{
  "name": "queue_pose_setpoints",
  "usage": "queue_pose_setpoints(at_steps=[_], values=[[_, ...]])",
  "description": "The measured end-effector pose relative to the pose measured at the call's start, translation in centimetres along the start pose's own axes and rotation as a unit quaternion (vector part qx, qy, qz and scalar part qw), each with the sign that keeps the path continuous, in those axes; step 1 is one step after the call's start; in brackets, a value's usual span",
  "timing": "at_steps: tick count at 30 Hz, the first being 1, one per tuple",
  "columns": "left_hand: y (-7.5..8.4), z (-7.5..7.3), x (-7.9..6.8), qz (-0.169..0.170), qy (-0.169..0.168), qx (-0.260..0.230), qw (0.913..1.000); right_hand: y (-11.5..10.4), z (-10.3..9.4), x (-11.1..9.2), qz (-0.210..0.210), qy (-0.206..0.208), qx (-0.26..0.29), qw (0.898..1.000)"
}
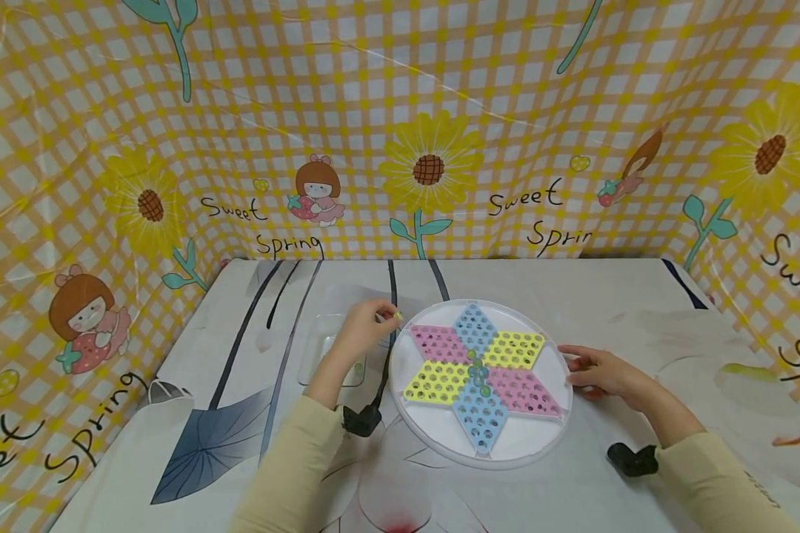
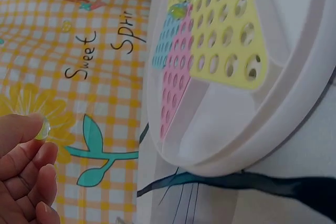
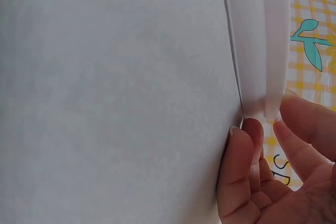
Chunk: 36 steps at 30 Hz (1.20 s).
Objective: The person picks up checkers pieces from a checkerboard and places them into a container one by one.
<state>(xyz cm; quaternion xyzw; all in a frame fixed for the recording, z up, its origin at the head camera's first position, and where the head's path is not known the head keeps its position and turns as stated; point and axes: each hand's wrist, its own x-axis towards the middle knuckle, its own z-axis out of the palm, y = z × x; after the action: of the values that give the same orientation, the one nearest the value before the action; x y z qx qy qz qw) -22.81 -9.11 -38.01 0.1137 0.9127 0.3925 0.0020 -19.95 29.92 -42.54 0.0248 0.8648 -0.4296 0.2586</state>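
A round white Chinese checkers board (image 1: 433, 437) lies on the table, its star marked out in pink, yellow and blue holed sections. Several glass marbles (image 1: 478, 371) sit in a row of holes around its centre. Just off the board's left rim, my left hand (image 1: 367, 324) pinches a yellow-green marble (image 2: 43, 128) between thumb and fingertip, its other fingers curled loosely. My right hand (image 1: 603, 374) holds the right edge of the board, with the thumb at the upper rim (image 3: 275, 77) and fingertips low against its side.
Behind my left forearm stands a clear plastic box (image 1: 310, 348) with a marble (image 1: 358, 368) in it, partly hidden by the arm. A checked cloth (image 1: 347, 104) hangs along the back and sides. A white object (image 1: 167, 392) lies at the table's left edge.
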Motion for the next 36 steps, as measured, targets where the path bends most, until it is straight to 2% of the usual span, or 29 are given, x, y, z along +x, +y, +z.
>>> queue_pose_setpoints(at_steps=[10, 17, 24, 36], values=[[-1.6, -2.0, -0.8, -0.002, 0.042, -0.017, 0.999, 0.0, 0.0, 0.0, -0.007, -0.003, 0.001, 1.0], [-3.0, -3.2, -1.6, -0.02, 0.052, -0.035, 0.9978, 0.1, 0.0, 0.0, -0.005, -0.004, 0.001, 1.0], [-4.4, -3.8, -2.3, -0.03, 0.067, -0.028, 0.9969, 0.2, 0.0, 0.0, -0.016, -0.006, -0.001, 1.0], [-6.9, -5.4, -3.3, -0.054, 0.071, -0.004, 0.996, 0.5, 0.0, 0.0, -0.019, -0.007, 0.003, 1.0]])
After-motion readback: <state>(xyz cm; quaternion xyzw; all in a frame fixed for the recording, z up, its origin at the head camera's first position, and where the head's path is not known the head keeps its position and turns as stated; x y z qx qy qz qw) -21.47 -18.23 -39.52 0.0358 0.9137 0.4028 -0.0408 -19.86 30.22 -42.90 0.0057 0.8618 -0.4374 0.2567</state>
